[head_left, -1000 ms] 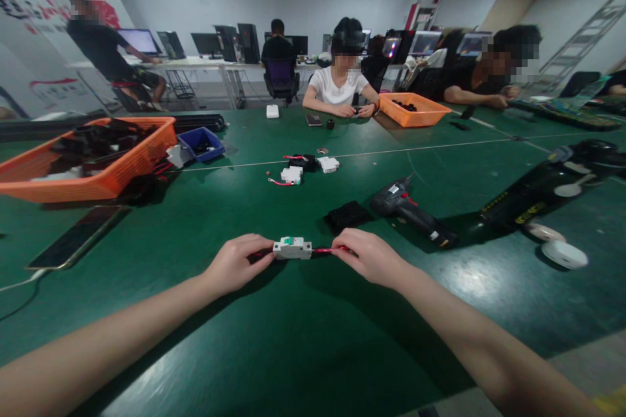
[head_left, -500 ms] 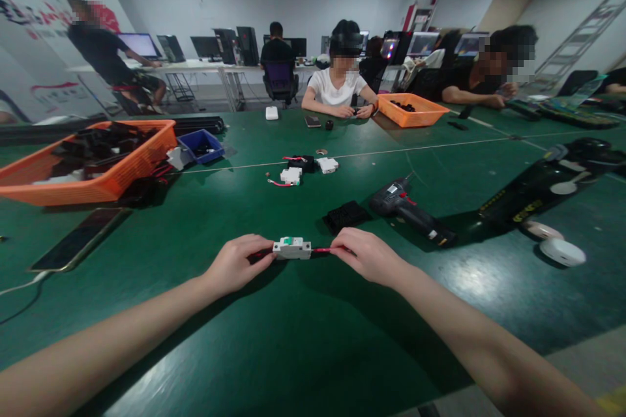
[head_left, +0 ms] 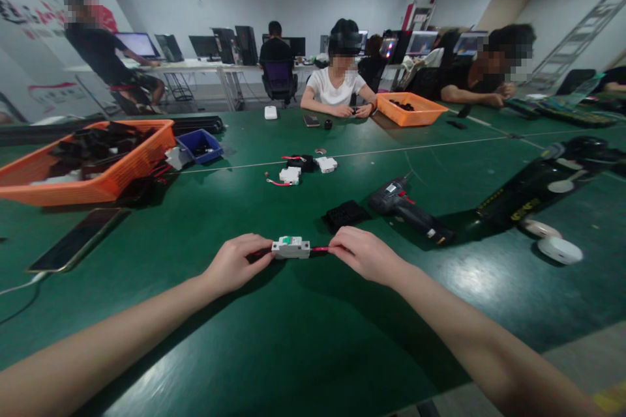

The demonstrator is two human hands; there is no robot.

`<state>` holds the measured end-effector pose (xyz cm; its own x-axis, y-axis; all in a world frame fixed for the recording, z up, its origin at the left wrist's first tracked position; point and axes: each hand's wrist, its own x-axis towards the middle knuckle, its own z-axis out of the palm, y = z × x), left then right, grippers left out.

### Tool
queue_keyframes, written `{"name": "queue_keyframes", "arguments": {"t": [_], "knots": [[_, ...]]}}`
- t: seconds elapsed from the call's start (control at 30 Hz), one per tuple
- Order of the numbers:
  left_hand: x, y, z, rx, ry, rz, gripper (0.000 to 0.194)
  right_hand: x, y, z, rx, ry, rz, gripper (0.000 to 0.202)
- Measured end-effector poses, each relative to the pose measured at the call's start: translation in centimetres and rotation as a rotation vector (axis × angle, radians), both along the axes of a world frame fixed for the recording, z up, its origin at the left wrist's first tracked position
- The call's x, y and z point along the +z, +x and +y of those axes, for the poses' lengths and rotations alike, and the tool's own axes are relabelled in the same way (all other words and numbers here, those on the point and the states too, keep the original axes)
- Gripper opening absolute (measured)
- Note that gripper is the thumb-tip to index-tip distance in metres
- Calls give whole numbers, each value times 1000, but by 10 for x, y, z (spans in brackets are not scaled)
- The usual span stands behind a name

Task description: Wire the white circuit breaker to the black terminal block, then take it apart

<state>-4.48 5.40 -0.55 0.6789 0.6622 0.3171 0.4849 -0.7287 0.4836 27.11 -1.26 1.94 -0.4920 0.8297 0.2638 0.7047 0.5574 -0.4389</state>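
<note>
Between my hands is a white circuit breaker (head_left: 292,248) with a green switch lever, lying lengthwise from left to right. My left hand (head_left: 240,263) is closed at its left end, fingertips against the housing, with a bit of red wire showing under the fingers. A short red wire (head_left: 319,249) comes out of the breaker's right end. My right hand (head_left: 362,256) pinches the free end of that wire. Just beyond the right hand lies a black plastic part (head_left: 345,215), and a cordless drill (head_left: 409,210) rests to its right.
Further back lie more white breakers (head_left: 290,175) with red wires. An orange basket (head_left: 105,187) of black parts, a blue bin (head_left: 200,145) and a phone (head_left: 77,240) are at left. A black device (head_left: 533,189) stands at right. Across the table, a person (head_left: 340,81) sits by another orange basket (head_left: 411,111).
Both hands keep the same hold on the breaker and its wire. The whole view has shifted very slightly; nothing else visibly differs.
</note>
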Motion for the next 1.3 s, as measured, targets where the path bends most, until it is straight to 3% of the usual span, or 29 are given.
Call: {"name": "queue_keyframes", "arguments": {"t": [0.3, 0.63, 1.3], "knots": [[-1, 0, -1, 9, 17, 2, 23, -2, -3, -1, -45, -34, -47, 12], [-1, 0, -1, 5, 6, 11, 23, -4, -7, -1, -36, 107, -166, 22], [2, 3, 0, -4, -14, -9, 26, -10, 3, 16, 106, 101, -49, 25]]}}
